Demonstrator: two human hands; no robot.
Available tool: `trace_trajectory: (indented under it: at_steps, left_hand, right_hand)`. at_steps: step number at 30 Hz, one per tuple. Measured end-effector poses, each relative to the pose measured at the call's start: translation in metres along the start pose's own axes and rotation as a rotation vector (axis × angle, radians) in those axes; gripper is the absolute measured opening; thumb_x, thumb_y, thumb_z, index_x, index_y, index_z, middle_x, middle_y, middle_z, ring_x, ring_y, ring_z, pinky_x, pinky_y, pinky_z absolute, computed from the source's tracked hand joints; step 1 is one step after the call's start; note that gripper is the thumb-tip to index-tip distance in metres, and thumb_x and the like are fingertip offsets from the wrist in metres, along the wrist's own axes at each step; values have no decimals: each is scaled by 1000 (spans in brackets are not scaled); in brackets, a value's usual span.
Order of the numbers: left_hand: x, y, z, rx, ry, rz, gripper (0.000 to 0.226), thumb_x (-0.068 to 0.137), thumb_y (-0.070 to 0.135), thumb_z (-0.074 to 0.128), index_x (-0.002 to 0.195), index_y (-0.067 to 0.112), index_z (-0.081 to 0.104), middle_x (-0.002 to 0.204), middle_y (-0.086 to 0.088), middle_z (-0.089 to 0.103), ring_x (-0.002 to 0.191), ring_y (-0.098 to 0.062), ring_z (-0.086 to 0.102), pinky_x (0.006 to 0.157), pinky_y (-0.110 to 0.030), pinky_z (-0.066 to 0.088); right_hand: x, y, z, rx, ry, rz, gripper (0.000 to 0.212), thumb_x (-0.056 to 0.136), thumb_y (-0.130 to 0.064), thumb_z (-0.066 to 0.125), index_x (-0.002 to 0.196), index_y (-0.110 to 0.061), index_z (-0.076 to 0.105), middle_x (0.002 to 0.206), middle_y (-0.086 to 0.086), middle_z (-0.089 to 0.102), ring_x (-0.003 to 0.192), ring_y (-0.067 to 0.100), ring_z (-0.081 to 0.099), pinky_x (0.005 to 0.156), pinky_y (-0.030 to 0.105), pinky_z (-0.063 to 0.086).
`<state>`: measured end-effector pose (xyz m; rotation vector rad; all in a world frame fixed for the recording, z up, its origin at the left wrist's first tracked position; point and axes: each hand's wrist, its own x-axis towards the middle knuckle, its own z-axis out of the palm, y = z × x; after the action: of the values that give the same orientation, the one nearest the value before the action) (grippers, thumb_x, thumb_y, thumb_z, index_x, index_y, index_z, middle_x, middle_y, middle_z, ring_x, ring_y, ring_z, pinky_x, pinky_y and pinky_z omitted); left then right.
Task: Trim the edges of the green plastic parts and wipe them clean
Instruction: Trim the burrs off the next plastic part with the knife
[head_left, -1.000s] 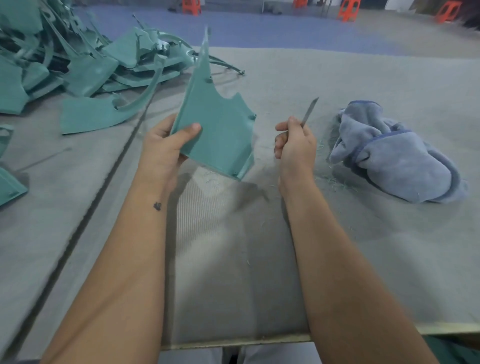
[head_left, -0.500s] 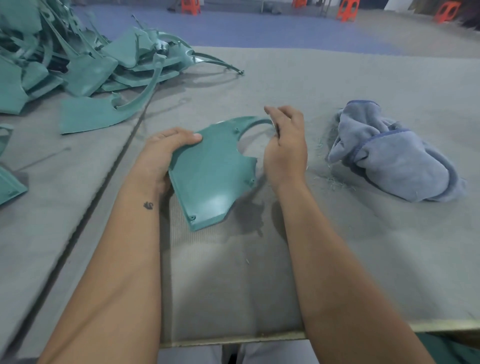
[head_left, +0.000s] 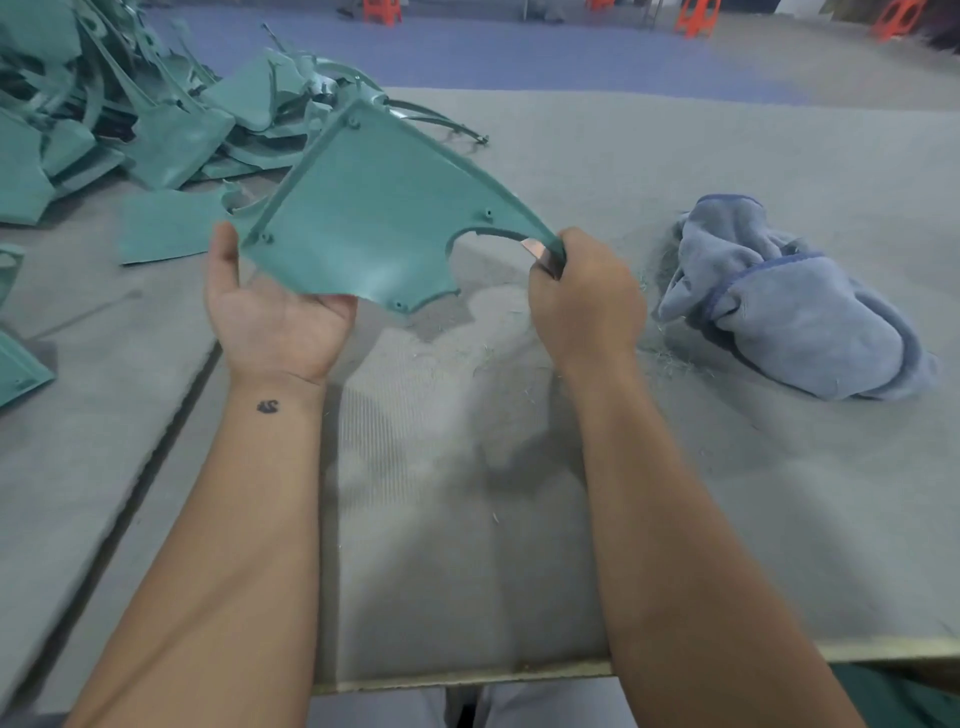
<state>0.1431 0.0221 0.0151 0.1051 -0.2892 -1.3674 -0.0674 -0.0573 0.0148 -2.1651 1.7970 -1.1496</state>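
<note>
Green part (head_left: 363, 223) held above table (head_left: 727, 519), centre frame.
Left hand (head_left: 275, 317) supports it palm-up, fingers hidden; right hand (head_left: 587, 296) grips its tip and blade (head_left: 535, 249).
</note>
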Motion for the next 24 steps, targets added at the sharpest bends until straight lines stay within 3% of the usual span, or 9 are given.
trace_trajectory:
  at_steps: [2, 4, 8, 12, 14, 16, 19, 22, 24]
  left_hand:
    - [4, 0, 1, -43, 6, 31, 60, 98, 46, 38, 117, -6, 59, 128, -25, 56, 127, -38, 49, 113, -48, 31]
    - [6, -2, -1, 111, 73, 28, 41, 92, 33, 50, 113, 0, 63, 125, -21, 60, 125, -38, 52, 111, -53, 32]
    - [17, -6, -3, 421, 450, -10, 30, 96, 12, 44, 123, 6, 56, 110, -12, 68, 98, -24, 68, 71, -35, 61]
    - [20, -7, -2, 490, 572, 6, 14, 98, 10, 47, 95, 2, 57, 84, -10, 65, 48, -13, 60, 41, -13, 45]
    - [18, -6, -2, 381, 532, 56, 15, 97, 13, 50, 100, 0, 57, 85, -14, 66, 53, -16, 62, 46, -15, 48]
    - [15, -5, -5, 219, 431, 133, 31, 96, 23, 54, 117, 0, 54, 97, -20, 68, 76, -27, 70, 68, -26, 59]
    - [15, -3, -8, 227, 322, 138, 45, 98, 36, 46, 134, 9, 47, 121, -19, 65, 107, -31, 67, 96, -43, 51]
    - [17, -6, -6, 362, 278, 117, 41, 97, 34, 44, 134, 17, 50, 113, -3, 68, 110, -25, 64, 98, -44, 48]
    - [17, -9, -5, 445, 234, 91, 27, 96, 33, 45, 118, 22, 56, 102, 4, 67, 111, -22, 61, 100, -44, 46]
  right_hand:
    - [2, 1, 0, -59, -14, -22, 16, 94, -26, 43, 80, -18, 43, 74, -4, 44, 67, 24, 38, 47, 30, 17]
    - [3, 1, 1, -84, -26, -33, 18, 97, -27, 42, 83, -17, 48, 75, -4, 46, 70, 24, 39, 49, 33, 17]
    - [6, 5, 0, -44, 3, -20, 16, 96, -28, 47, 93, -18, 58, 73, -6, 47, 69, 22, 41, 49, 31, 20]
    - [6, 5, 1, -29, 6, -6, 18, 94, -27, 47, 99, -17, 61, 79, -6, 48, 71, 20, 40, 61, 30, 26]
    - [5, 4, 2, -39, -9, -3, 20, 94, -27, 47, 101, -16, 62, 86, -4, 45, 72, 19, 39, 63, 30, 27]
    - [5, 4, 2, -69, -48, 5, 21, 94, -28, 48, 102, -15, 63, 90, 0, 48, 74, 20, 38, 64, 30, 28]
    - [5, 0, 1, -70, -154, 4, 19, 93, -31, 49, 93, -17, 62, 85, 0, 57, 74, 22, 43, 63, 29, 29]
    - [8, -2, -4, 84, -207, 63, 16, 86, -30, 55, 81, -19, 64, 66, -1, 57, 68, 23, 51, 58, 31, 34]
    - [10, 0, -9, 284, -215, 120, 19, 81, -26, 61, 73, -10, 64, 64, 10, 63, 61, 21, 52, 58, 39, 44]
